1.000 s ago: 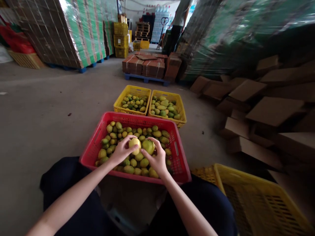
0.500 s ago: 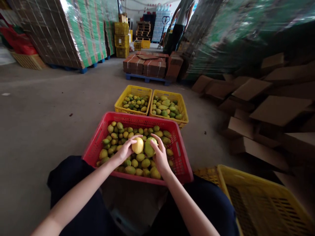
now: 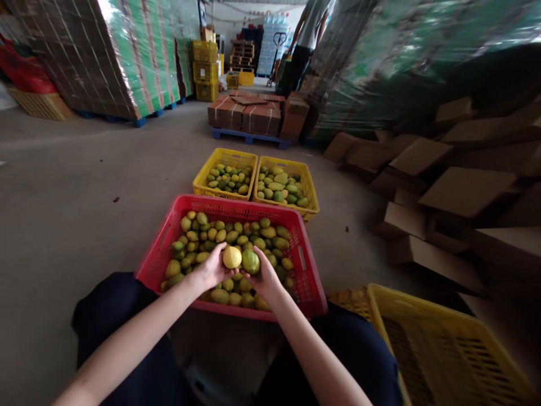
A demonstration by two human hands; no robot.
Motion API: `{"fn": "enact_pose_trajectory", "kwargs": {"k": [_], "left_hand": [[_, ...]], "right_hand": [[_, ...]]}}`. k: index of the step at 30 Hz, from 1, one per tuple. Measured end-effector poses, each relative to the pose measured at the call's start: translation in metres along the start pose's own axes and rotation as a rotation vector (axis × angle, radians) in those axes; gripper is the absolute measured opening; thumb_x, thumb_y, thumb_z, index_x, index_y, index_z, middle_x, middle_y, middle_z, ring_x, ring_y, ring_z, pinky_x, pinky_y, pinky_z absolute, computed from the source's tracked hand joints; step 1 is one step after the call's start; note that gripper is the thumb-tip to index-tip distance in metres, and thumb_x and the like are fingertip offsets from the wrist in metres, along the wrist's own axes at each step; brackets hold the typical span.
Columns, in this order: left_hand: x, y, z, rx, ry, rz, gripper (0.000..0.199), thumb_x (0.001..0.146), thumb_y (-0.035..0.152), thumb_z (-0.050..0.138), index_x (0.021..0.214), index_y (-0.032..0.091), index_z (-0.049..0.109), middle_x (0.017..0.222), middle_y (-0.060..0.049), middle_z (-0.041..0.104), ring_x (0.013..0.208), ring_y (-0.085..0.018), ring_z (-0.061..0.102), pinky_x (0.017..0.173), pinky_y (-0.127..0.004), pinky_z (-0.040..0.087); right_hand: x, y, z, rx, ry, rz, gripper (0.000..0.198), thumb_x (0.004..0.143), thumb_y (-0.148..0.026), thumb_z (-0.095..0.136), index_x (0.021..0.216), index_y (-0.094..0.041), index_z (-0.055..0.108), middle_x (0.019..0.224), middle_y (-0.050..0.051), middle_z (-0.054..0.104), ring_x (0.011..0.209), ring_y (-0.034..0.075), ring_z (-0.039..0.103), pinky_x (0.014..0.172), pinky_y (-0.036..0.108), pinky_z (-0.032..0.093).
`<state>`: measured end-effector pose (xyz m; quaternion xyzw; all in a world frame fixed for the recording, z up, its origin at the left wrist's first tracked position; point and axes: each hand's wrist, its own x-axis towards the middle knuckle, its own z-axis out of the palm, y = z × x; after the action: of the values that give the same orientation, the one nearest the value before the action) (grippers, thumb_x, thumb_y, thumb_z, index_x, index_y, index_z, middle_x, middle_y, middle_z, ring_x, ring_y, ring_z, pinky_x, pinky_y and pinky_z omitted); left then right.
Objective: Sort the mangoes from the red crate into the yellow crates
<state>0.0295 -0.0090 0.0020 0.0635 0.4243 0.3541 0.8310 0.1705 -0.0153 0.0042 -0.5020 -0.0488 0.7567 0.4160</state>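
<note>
Cupped in my left hand [image 3: 216,269] is a pale yellow lemon [image 3: 232,257]. My right hand [image 3: 262,276] holds a green lemon [image 3: 251,261] close beside it, the thumb along its right side. Both hands are over the middle of a red plastic crate [image 3: 311,270], palms turned partly upward. Many yellow-green lemons [image 3: 220,296] lie loose inside this crate, some hidden under my hands. The crate sits in front of my knees.
Two yellow crates [image 3: 224,194] of similar fruit stand just beyond the red one. A larger yellow crate [image 3: 422,299] is at my right. Cardboard boxes [image 3: 439,265] are heaped on the right. Behind are a loaded blue pallet [image 3: 249,137] and a standing person [image 3: 305,45].
Both hands have turned from gripping the lemons from above and the sides to cradling them from below. The two lemons are now closer together and slightly lower.
</note>
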Motion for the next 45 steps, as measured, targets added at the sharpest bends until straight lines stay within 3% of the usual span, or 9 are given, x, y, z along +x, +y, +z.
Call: {"fn": "enact_pose_trajectory", "kwargs": {"k": [4, 9, 13, 20, 27, 33, 37, 42, 45], "left_hand": [[-0.001, 0.001, 0.001, 0.182, 0.022, 0.183, 0.029, 0.089, 0.041, 0.045, 0.106, 0.017, 0.051, 0.082, -0.004, 0.062, 0.053, -0.011, 0.056, 0.044, -0.018, 0.044], [-0.014, 0.007, 0.001, 0.754, -0.033, 0.856, 0.038, 0.078, 0.032, 0.066, 0.114, 0.024, 0.054, 0.116, -0.004, 0.057, 0.096, -0.016, 0.058, 0.082, -0.024, 0.047], [-0.022, 0.013, -0.001, 0.937, -0.055, 1.046, 0.046, 0.073, 0.031, 0.072, 0.115, 0.024, 0.057, 0.117, -0.006, 0.059, 0.097, -0.019, 0.058, 0.088, -0.028, 0.043], [-0.032, 0.015, 0.003, 0.912, -0.084, 1.122, 0.037, 0.069, 0.024, 0.075, 0.104, 0.027, 0.066, 0.117, -0.007, 0.058, 0.116, -0.024, 0.048, 0.106, -0.032, 0.03], [-0.028, 0.015, 0.0, 0.9, -0.038, 1.133, 0.037, 0.071, 0.024, 0.074, 0.107, 0.029, 0.068, 0.115, -0.007, 0.055, 0.114, -0.023, 0.048, 0.103, -0.03, 0.034], [-0.022, 0.016, 0.001, 0.396, -0.185, 0.69, 0.042, 0.077, 0.028, 0.066, 0.118, 0.024, 0.061, 0.12, -0.007, 0.059, 0.102, -0.021, 0.058, 0.085, -0.029, 0.047], [-0.021, 0.013, 0.002, 0.004, -0.327, 0.401, 0.04, 0.083, 0.032, 0.054, 0.12, 0.019, 0.058, 0.103, -0.009, 0.066, 0.087, -0.02, 0.064, 0.076, -0.033, 0.053], [-0.017, 0.005, 0.005, -0.087, -0.139, 0.301, 0.019, 0.082, 0.032, 0.058, 0.087, 0.014, 0.061, 0.073, -0.005, 0.066, 0.056, -0.013, 0.061, 0.052, -0.023, 0.051], [-0.012, 0.003, 0.007, -0.144, -0.065, 0.3, 0.018, 0.082, 0.032, 0.061, 0.081, 0.014, 0.058, 0.07, -0.005, 0.065, 0.058, -0.012, 0.062, 0.052, -0.021, 0.051]], "right_hand": [[0.001, -0.001, -0.003, -0.171, -0.057, -0.289, 0.025, 0.074, -0.042, 0.064, 0.081, -0.018, 0.06, 0.068, 0.002, 0.066, 0.059, 0.016, 0.063, 0.047, 0.025, 0.049], [-0.006, -0.006, -0.008, -0.665, -0.009, -1.027, 0.052, 0.064, -0.035, 0.075, 0.112, -0.023, 0.058, 0.109, 0.005, 0.066, 0.099, 0.023, 0.061, 0.087, 0.036, 0.048], [-0.011, -0.007, -0.009, -0.757, -0.022, -1.176, 0.06, 0.067, -0.032, 0.075, 0.122, -0.025, 0.051, 0.121, 0.007, 0.06, 0.111, 0.024, 0.056, 0.091, 0.037, 0.046], [-0.019, -0.007, -0.009, -0.695, -0.017, -1.183, 0.051, 0.062, -0.027, 0.079, 0.109, -0.028, 0.059, 0.111, 0.003, 0.064, 0.105, 0.022, 0.058, 0.093, 0.036, 0.044], [-0.019, -0.007, -0.008, -0.657, -0.015, -1.144, 0.05, 0.061, -0.025, 0.08, 0.108, -0.027, 0.063, 0.111, 0.003, 0.064, 0.103, 0.021, 0.058, 0.093, 0.034, 0.044], [-0.017, -0.011, -0.004, -0.368, -0.116, -0.848, 0.048, 0.061, -0.026, 0.078, 0.107, -0.026, 0.064, 0.105, 0.001, 0.067, 0.099, 0.019, 0.06, 0.087, 0.03, 0.047], [-0.013, -0.01, -0.001, -0.063, -0.256, -0.61, 0.029, 0.066, -0.033, 0.071, 0.091, -0.022, 0.064, 0.086, -0.001, 0.069, 0.082, 0.017, 0.064, 0.072, 0.027, 0.051], [-0.006, -0.003, 0.001, -0.005, -0.243, -0.49, 0.026, 0.067, -0.041, 0.071, 0.078, -0.021, 0.06, 0.062, -0.003, 0.062, 0.065, 0.017, 0.063, 0.053, 0.025, 0.05], [-0.002, 0.0, 0.003, 0.049, -0.148, -0.391, 0.032, 0.071, -0.051, 0.064, 0.074, -0.02, 0.058, 0.059, 0.0, 0.063, 0.061, 0.018, 0.064, 0.048, 0.026, 0.05]]}}
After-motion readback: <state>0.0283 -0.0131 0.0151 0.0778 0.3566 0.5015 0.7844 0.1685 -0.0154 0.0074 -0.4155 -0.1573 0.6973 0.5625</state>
